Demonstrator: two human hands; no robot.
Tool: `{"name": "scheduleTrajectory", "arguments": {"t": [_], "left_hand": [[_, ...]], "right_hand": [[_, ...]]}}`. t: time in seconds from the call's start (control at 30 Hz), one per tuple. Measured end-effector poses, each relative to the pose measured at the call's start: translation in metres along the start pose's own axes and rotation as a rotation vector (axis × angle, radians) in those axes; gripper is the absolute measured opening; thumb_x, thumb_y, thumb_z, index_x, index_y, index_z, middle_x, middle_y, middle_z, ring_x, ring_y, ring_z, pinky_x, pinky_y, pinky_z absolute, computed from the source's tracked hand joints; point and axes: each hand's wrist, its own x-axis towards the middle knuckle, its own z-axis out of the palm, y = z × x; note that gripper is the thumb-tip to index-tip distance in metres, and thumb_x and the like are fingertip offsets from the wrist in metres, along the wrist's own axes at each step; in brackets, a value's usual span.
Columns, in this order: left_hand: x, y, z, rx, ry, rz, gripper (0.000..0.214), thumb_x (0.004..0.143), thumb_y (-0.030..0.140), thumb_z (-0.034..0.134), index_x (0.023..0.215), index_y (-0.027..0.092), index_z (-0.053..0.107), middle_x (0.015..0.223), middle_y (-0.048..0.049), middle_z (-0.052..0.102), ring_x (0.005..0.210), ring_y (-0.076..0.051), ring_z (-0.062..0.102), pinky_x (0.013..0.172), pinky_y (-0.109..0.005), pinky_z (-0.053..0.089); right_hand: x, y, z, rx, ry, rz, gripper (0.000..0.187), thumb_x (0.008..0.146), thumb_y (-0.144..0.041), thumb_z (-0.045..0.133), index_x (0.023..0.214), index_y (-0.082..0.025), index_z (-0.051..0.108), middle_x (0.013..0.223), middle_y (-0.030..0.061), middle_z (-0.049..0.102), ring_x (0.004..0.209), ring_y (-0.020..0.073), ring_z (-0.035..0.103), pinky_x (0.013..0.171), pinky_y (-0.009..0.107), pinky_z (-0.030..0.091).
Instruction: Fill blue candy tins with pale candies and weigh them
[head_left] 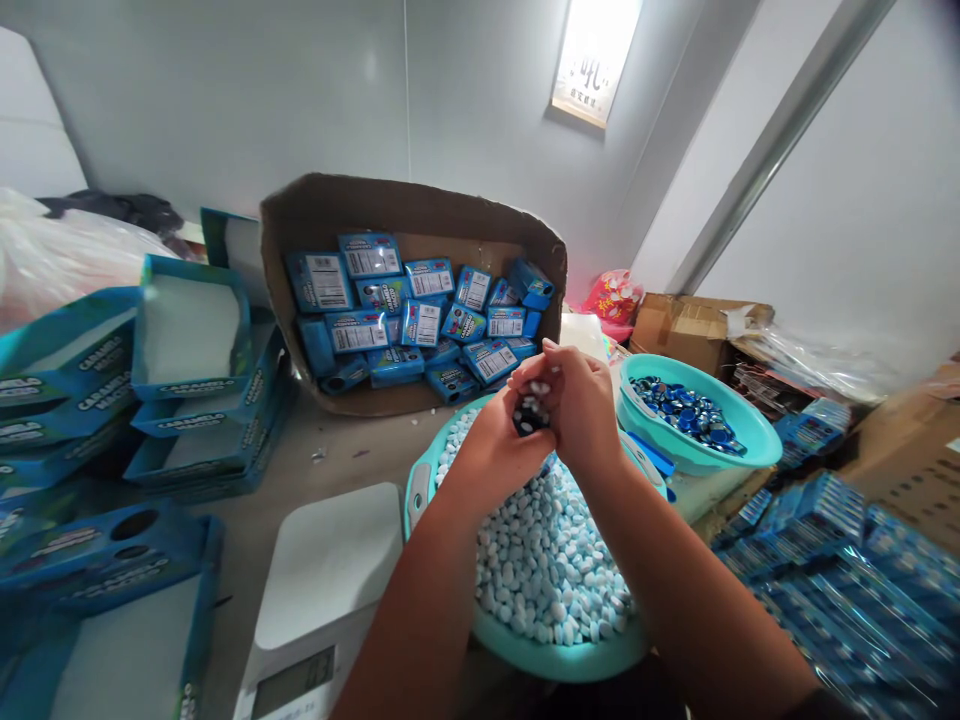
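Over a turquoise basin (517, 648) heaped with pale blue and white candies (551, 560), my two hands are cupped together. My left hand (491, 445) is closed around a small dark container (528, 424), much of which the fingers hide. Curled against its upper side is my right hand (585, 405), with a few white candies (536, 388) between its fingers and the container's mouth. Beyond the hands, a cardboard box (420, 195) lies tipped toward me, full of small blue printed packs (360, 330).
A white digital scale (330, 555) stands left of the basin. Stacked blue display trays (191, 385) fill the left side. At right are a second turquoise basin (697, 460) of shiny blue lids or tins, a brown carton (675, 325), and wrapped blue packs (855, 590).
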Motion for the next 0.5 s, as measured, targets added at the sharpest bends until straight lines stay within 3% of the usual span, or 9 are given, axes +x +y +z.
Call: {"name": "scheduleTrajectory", "arguments": {"t": [0.17, 0.3, 0.43, 0.5], "left_hand": [[-0.002, -0.001, -0.002, 0.049, -0.022, 0.074, 0.047, 0.070, 0.011, 0.063, 0.116, 0.018, 0.062, 0.107, -0.0002, 0.070, 0.101, -0.022, 0.064, 0.083, -0.027, 0.051], [-0.003, -0.002, -0.005, 0.127, -0.051, 0.039, 0.037, 0.072, 0.016, 0.065, 0.109, 0.020, 0.065, 0.098, -0.0008, 0.072, 0.095, -0.024, 0.067, 0.077, -0.030, 0.053], [-0.002, -0.002, -0.004, 0.076, -0.044, 0.090, 0.040, 0.073, 0.011, 0.063, 0.112, 0.019, 0.065, 0.109, -0.0029, 0.071, 0.105, -0.024, 0.066, 0.089, -0.032, 0.052], [-0.003, -0.002, -0.003, 0.069, -0.039, 0.080, 0.044, 0.073, 0.009, 0.061, 0.116, 0.017, 0.065, 0.116, -0.0045, 0.070, 0.108, -0.023, 0.065, 0.093, -0.032, 0.050]], "right_hand": [[-0.006, -0.003, 0.002, -0.146, 0.013, -0.091, 0.036, 0.080, -0.041, 0.061, 0.052, -0.019, 0.063, 0.062, 0.0036, 0.064, 0.060, 0.0156, 0.059, 0.060, 0.027, 0.048], [-0.012, -0.006, 0.003, -0.342, -0.055, -0.141, 0.032, 0.084, -0.037, 0.054, 0.063, -0.020, 0.070, 0.065, 0.0021, 0.065, 0.063, 0.0153, 0.059, 0.060, 0.026, 0.045], [-0.012, -0.011, -0.002, -0.351, -0.126, -0.158, 0.040, 0.089, -0.038, 0.047, 0.063, -0.019, 0.070, 0.085, 0.0050, 0.072, 0.071, 0.0175, 0.062, 0.067, 0.030, 0.048], [-0.010, -0.018, -0.009, -0.445, -0.104, -0.267, 0.038, 0.091, -0.035, 0.047, 0.064, -0.020, 0.069, 0.089, 0.0050, 0.072, 0.077, 0.0186, 0.063, 0.072, 0.031, 0.047]]}}
